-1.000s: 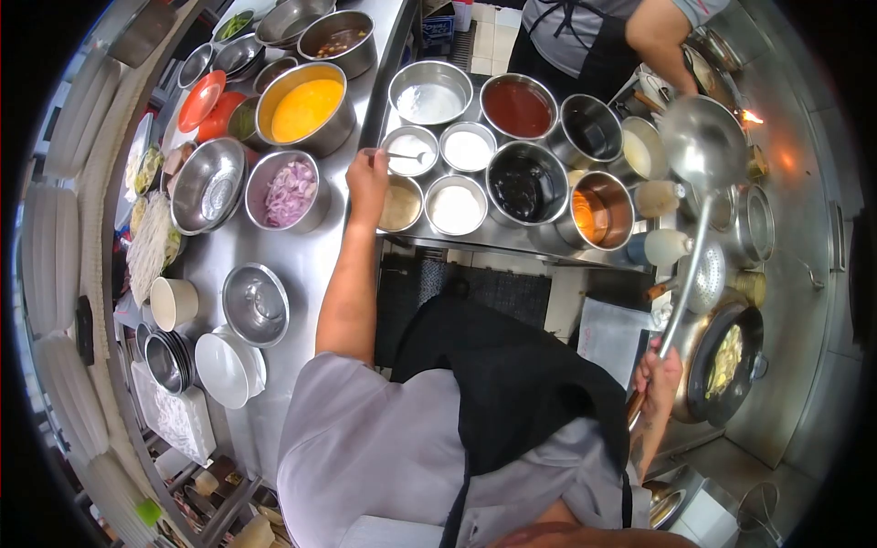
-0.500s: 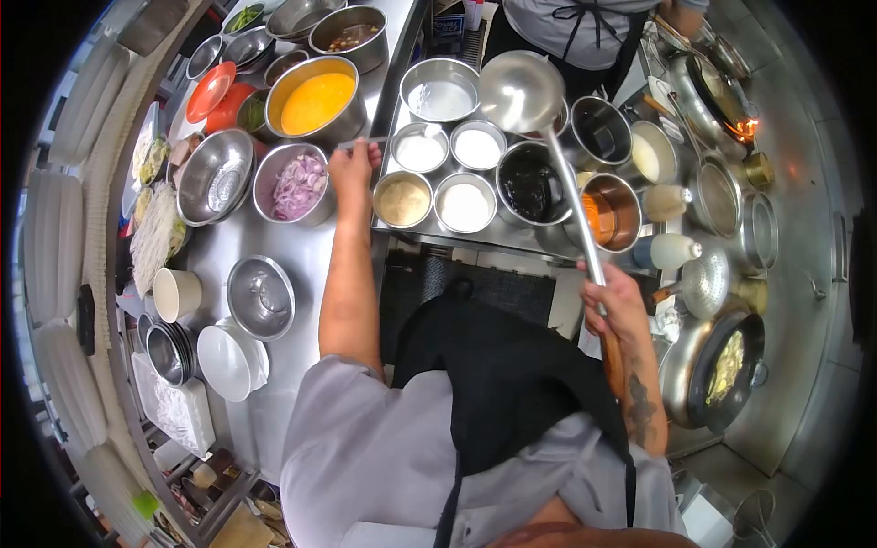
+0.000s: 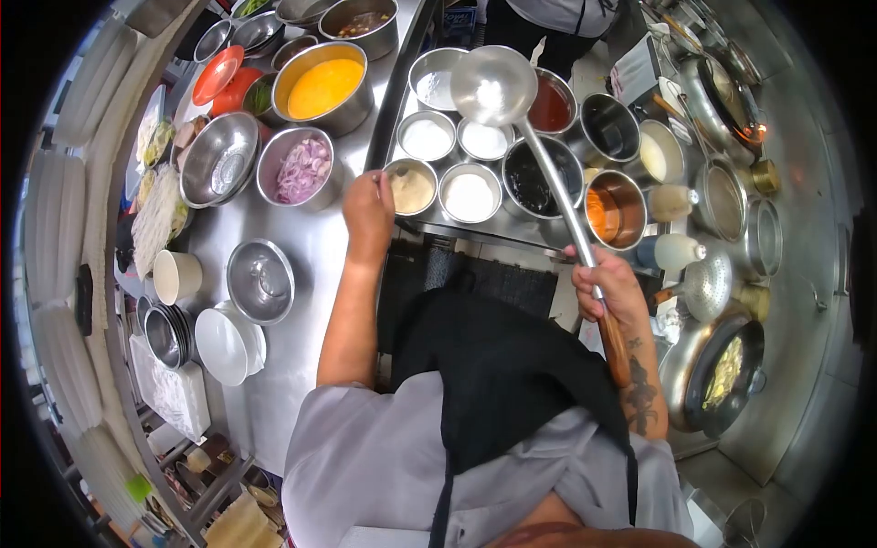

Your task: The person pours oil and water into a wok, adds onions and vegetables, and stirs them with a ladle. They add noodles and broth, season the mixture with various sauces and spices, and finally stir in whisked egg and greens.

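Note:
My right hand is wrapped round the handle of a long steel ladle with a wooden grip end. The ladle's bowl is held above the far pots, in front of a pot of red sauce. My left hand is closed at the rim of a steel tub of tan powder, fingertips at its left side. Whatever the left fingers hold is hidden. Close by are tubs of white powder or grains and a pot of dark sauce.
On the left counter stand a pot of yellow liquid, a bowl of sliced onions and a steel bowl. To the right are squeeze bottles, a wok with food and a flame. Another person stands opposite.
My left hand has moved nearer me and slightly right, from beside a white-filled tub to the tan powder tub. The ladle's bowl has shifted left, uncovering the red sauce.

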Demonstrator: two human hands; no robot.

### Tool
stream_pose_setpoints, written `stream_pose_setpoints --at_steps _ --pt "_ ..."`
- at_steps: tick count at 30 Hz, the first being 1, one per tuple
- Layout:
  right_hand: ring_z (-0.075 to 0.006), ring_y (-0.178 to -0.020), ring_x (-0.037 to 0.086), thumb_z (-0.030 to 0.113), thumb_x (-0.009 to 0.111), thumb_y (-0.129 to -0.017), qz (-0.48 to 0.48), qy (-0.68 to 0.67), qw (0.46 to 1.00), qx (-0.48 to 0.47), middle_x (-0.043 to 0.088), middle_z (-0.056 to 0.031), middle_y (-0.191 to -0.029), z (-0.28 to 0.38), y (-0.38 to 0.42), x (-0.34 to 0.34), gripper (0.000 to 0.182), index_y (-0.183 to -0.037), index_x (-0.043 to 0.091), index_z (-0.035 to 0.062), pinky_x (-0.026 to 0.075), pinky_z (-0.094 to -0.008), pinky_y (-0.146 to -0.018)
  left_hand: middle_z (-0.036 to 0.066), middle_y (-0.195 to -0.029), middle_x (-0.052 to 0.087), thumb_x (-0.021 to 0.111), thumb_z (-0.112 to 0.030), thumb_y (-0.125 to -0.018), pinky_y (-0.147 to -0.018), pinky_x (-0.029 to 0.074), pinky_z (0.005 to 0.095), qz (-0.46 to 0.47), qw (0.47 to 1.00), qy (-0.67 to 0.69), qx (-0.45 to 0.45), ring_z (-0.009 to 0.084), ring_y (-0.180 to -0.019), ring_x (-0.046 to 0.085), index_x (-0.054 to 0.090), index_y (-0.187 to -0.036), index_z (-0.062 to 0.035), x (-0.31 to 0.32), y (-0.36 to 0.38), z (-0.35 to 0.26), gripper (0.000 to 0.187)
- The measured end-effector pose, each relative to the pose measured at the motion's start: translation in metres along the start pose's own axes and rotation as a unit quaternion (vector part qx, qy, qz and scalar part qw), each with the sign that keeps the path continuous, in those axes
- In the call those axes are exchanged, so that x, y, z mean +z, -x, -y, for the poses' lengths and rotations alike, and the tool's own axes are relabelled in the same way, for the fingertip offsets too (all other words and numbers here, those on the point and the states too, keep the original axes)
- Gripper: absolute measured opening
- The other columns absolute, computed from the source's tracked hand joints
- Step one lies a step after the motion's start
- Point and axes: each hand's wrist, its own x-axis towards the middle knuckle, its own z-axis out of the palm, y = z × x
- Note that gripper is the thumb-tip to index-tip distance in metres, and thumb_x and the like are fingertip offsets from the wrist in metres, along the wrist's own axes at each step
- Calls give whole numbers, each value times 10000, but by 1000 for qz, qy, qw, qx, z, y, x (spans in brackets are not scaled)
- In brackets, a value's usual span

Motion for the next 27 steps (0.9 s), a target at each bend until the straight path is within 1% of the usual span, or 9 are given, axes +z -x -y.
stream_pose_setpoints --at_steps 2,3,5,9,11,15,21,24,27 --pt "-89 -369 427 53 536 -863 -15 23 1000 -14 477 -34 -671 0 0 0 347 -1200 495 -16 327 -231 -339 205 -777 616 589 -72 -879 -660 470 441 19 1000 -7 14 381 -727 597 611 -843 24 16 6 9 105" --pt "-89 -371 428 53 539 -862 -11 20 1000 -14 477 -36 -671 0 2 0 353 -1205 493 -18 328 -230 -341 212 -776 612 589 -59 -869 -661 460 457 28 999 16 -24 395 -732 588 601 -833 25 21 8 8 91" --pt "-88 -375 430 55 545 -860 -5 14 1000 -14 476 -39 -672 4 8 0 366 -1214 488 -23 331 -227 -346 215 -780 611 586 -64 -872 -660 459 456 23 999 31 -33 399 -735 587 599 -841 25 27 10 11 96" --pt "-80 -370 415 54 545 -857 -4 46 999 -17 470 -42 -671 5 14 0 380 -1221 482 -32 327 -213 -344 225 -775 605 582 -77 -879 -653 455 461 19 998 44 -39 411 -737 582 596 -839 27 32 11 14 112" --pt "-72 -352 389 46 528 -854 -7 57 998 -28 461 -38 -665 3 14 0 378 -1219 475 -39 309 -196 -327 229 -767 600 580 -80 -882 -643 452 464 30 997 43 -49 417 -726 577 594 -835 29 35 11 16 120" --pt "-72 -353 388 38 524 -852 -11 57 998 -29 459 -38 -664 3 15 0 389 -1228 470 -46 322 -193 -326 236 -757 593 573 -76 -886 -626 449 466 53 995 57 -66 431 -709 569 586 -820 37 33 11 14 131" --pt "-72 -352 389 29 515 -852 -6 58 998 -29 458 -37 -662 2 15 -2 391 -1231 467 -53 326 -195 -324 228 -791 625 566 -78 -895 -639 469 432 43 992 89 -80 397 -716 607 605 -866 48 24 14 7 135" --pt "-72 -351 392 29 514 -853 -9 61 998 -24 457 -36 -660 2 16 -2 390 -1231 467 -53 327 -198 -323 225 -802 632 568 -81 -896 -651 477 412 68 985 103 -121 379 -721 617 614 -899 52 18 15 6 141" --pt "-74 -349 395 29 515 -854 -7 62 998 -20 458 -36 -658 1 16 -3 389 -1232 469 -52 328 -201 -323 228 -803 629 561 -84 -901 -658 478 403 67 985 104 -121 377 -729 617 614 -907 54 16 16 6 148"
